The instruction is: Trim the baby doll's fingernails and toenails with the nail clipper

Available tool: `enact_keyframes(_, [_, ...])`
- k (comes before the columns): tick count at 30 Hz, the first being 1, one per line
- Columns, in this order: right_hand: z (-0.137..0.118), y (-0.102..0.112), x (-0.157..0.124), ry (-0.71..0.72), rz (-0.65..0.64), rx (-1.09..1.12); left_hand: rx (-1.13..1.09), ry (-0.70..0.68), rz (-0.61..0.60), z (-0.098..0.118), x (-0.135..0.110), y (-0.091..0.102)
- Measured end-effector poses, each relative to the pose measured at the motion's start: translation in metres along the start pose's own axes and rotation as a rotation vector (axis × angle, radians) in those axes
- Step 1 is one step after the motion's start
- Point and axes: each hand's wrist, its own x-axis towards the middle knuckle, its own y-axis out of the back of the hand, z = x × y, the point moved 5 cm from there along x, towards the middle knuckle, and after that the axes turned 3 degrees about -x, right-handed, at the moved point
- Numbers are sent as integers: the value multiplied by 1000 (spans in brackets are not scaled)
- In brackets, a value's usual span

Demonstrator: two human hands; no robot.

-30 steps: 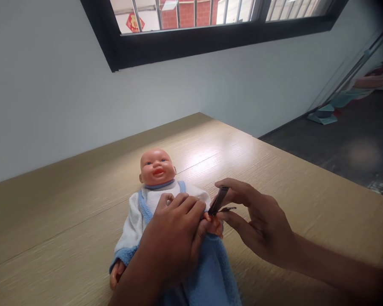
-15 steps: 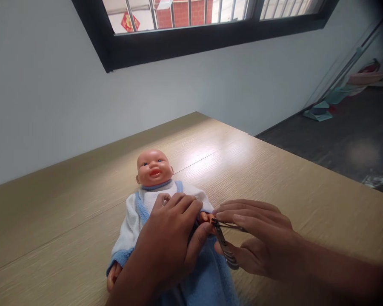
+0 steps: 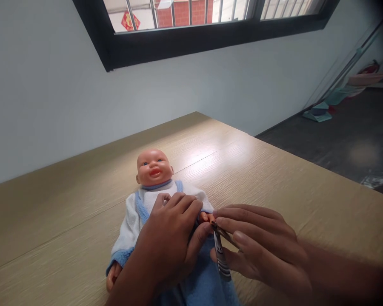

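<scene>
A baby doll [image 3: 153, 168] in a white and blue fleece outfit lies face up on the wooden table [image 3: 274, 182]. Across its body rests my left hand [image 3: 174, 233], its thumb and fingers closed around the doll's small hand [image 3: 207, 217] at the right. My right hand [image 3: 264, 242] grips a metal nail clipper [image 3: 221, 257] with a striped, face-like pattern on its body. The clipper's jaws are at the doll's fingers; whether they touch is too small to tell. Part of the lever is covered by my right fingers.
Behind the table stands a white wall [image 3: 178, 89] with a dark-framed, barred window [image 3: 191, 36]. The table's right edge drops to a dark floor [image 3: 332, 148]. A blue-green dustpan [image 3: 318, 112] and a pink basin [image 3: 367, 78] are in the far right corner.
The nail clipper has tilted more upright, its handle end swinging down and left. My right hand has shifted slightly with it. My left hand and the doll look unmoved.
</scene>
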Motion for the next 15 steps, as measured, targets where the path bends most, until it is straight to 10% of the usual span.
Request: enact_keyframes(15, [2, -1, -13, 3, -110, -6, 25, -3, -4, 0, 0, 0])
